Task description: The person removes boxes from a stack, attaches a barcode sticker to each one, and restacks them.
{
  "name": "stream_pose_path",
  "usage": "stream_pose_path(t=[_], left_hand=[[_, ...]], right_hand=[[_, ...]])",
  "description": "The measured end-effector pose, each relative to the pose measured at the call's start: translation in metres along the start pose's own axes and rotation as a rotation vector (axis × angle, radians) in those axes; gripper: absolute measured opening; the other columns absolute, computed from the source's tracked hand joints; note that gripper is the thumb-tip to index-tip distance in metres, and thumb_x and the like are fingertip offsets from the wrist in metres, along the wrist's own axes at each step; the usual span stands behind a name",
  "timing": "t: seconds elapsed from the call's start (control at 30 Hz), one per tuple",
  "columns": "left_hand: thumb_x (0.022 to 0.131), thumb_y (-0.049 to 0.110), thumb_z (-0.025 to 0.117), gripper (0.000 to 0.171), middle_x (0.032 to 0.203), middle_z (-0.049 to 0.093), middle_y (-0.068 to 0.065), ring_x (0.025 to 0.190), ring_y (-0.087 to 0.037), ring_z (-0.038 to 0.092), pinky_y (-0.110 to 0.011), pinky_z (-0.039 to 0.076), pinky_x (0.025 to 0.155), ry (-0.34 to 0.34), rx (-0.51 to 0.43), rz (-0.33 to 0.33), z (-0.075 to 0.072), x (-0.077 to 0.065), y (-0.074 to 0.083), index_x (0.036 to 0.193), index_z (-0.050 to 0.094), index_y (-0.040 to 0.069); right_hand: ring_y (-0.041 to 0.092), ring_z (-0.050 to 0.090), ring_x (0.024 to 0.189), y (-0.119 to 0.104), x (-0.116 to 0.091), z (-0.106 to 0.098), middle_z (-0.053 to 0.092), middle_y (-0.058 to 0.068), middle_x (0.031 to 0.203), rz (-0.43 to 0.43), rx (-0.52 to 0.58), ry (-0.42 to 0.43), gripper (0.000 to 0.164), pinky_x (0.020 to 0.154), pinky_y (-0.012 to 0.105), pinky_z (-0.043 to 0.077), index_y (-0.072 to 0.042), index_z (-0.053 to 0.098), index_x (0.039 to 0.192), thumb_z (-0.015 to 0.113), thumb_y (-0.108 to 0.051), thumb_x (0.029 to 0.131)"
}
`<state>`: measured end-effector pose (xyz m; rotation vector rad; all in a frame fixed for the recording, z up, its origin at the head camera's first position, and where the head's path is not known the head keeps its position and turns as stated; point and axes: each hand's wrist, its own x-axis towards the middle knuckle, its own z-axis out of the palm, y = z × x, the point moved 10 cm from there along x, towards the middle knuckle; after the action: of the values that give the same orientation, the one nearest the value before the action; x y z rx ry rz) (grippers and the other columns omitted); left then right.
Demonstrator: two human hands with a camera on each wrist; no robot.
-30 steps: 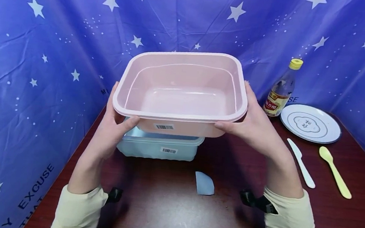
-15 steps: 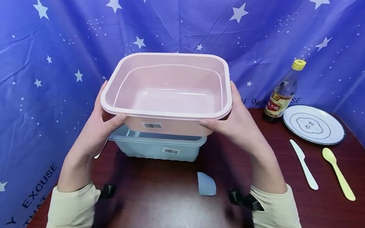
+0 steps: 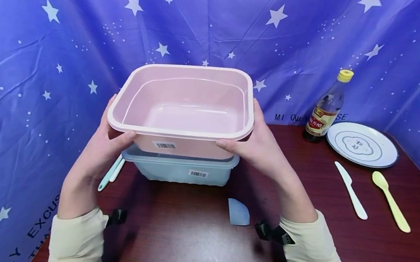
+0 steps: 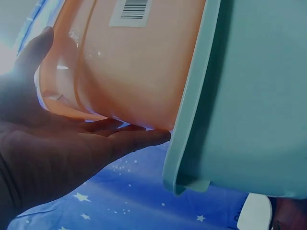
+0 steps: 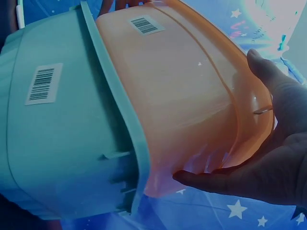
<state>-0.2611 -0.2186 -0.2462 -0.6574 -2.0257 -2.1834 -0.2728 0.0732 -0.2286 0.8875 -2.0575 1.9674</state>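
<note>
**Pink basin held over blue basin, partly nested**

Both hands hold the pink basin [image 3: 183, 109] by its short ends. The left hand [image 3: 102, 151] cups the left end with fingers fairly straight beneath the wall and the thumb lying along the front under the rim; the right hand [image 3: 260, 147] mirrors it, thumb on the front just below the rim, fingers spread under the far side. The pink basin is lifted, roughly level, mouth up and with nothing visible inside. It sits directly above the blue basin [image 3: 183, 168], which rests on the desk [image 3: 198, 241]. In the wrist views the pink basin's lower part lies inside the blue rim [image 5: 112, 120], so the two are partly nested and not seated flush.

Judged from this arrangement, the step in hand is either a lowering into or a lifting out of the blue basin; the pictures do not settle which. Either way the next move appears to call for keeping the pink basin level and centred so its walls do not bind on the blue rim.

Nearby on the desk: a pale utensil [image 3: 110, 174] left of the blue basin, a small blue scraper [image 3: 238, 211], a white knife [image 3: 350, 190], a yellow spoon [image 3: 391, 201], a plate [image 3: 362, 144] and a bottle [image 3: 328, 106].
</note>
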Motion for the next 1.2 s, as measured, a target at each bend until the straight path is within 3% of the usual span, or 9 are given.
stream_pose_path(t=[0.27, 0.6, 0.87, 1.2], left_hand=[[0.095, -0.001, 0.059, 0.085, 0.159, 0.022, -0.019, 0.139, -0.034, 0.031, -0.029, 0.041, 0.103, -0.014, 0.037, -0.037, -0.007, 0.000, -0.009, 0.160, 0.012, 0.027], [0.094, -0.003, 0.061, 0.086, 0.157, 0.026, -0.020, 0.139, -0.037, 0.030, -0.024, 0.042, 0.100, 0.011, 0.095, -0.076, -0.017, 0.000, -0.019, 0.161, 0.015, 0.022], [0.089, -0.011, 0.064, 0.084, 0.151, 0.035, -0.021, 0.131, -0.031, 0.043, -0.025, 0.046, 0.098, 0.006, 0.100, -0.063, -0.022, 0.000, -0.021, 0.160, 0.024, 0.011], [0.088, -0.010, 0.068, 0.076, 0.140, 0.050, -0.018, 0.120, -0.026, 0.055, -0.026, 0.051, 0.090, -0.053, 0.197, -0.103, -0.025, -0.002, -0.029, 0.154, 0.036, 0.009]], right_hand=[[0.024, 0.056, 0.117, 0.009, 0.001, 0.004, 0.051, 0.010, 0.137, 0.020, -0.019, 0.012, 0.102, 0.098, 0.036, 0.048, -0.016, 0.027, 0.154, 0.089, -0.002, 0.073], [0.023, 0.056, 0.117, 0.023, 0.002, 0.006, 0.051, 0.009, 0.137, 0.055, -0.032, 0.015, 0.103, 0.101, 0.039, 0.046, -0.016, 0.026, 0.154, 0.089, -0.004, 0.073], [0.020, 0.057, 0.116, 0.040, 0.000, 0.011, 0.052, 0.007, 0.135, 0.091, -0.116, 0.009, 0.101, 0.105, 0.042, 0.041, -0.015, 0.027, 0.152, 0.091, -0.013, 0.074], [0.027, 0.054, 0.120, 0.054, -0.003, 0.012, 0.050, 0.007, 0.137, 0.115, -0.190, 0.010, 0.105, 0.109, 0.051, 0.037, -0.016, 0.025, 0.155, 0.092, -0.019, 0.074]])
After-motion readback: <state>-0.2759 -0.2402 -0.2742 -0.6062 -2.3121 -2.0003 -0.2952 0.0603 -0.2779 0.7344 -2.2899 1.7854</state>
